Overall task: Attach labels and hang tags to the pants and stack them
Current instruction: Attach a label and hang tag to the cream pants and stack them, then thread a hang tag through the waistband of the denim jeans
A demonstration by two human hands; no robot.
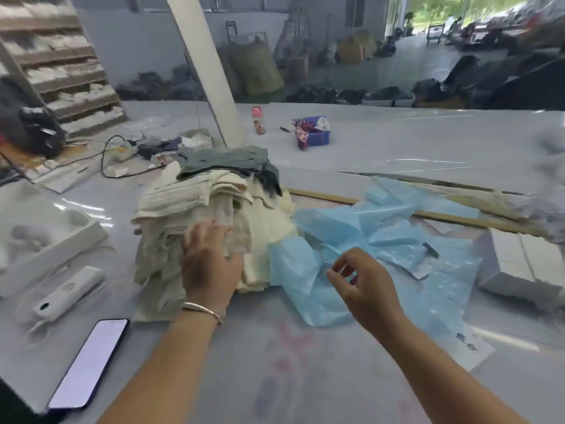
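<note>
Both hands reach forward over the grey table (275,377). The left hand (211,264), with a thin metal bangle (201,309) on its wrist, lies palm down with fingers spread and fairly straight against the near side of the stack of pants (195,215), pressing on the cream cloth without gripping it. The right hand (363,286) hovers above the crumpled blue plastic bag (382,234), its fingers loosely curled with thumb and forefinger drawn close together; whether they pinch a bit of the thin film cannot be told, as this part is blurred.

That stack sits in the middle of the table, made of folded cream and off-white pieces, with a grey-green pair (226,162) lying on top at the far side. The blue bag spreads out just beside the stack on its right, touching the lowest cream folds.

Left of the stack lie a white handheld device (68,290) and a phone (88,364) with its screen lit, and farther left a white moulded tray (52,237). A white box (519,270) stands at the right edge. Beyond the pile, a white slanted post (208,68) rises from the table, with a small red-capped bottle (258,120) and a blue bin (315,131) of scraps near it.
</note>
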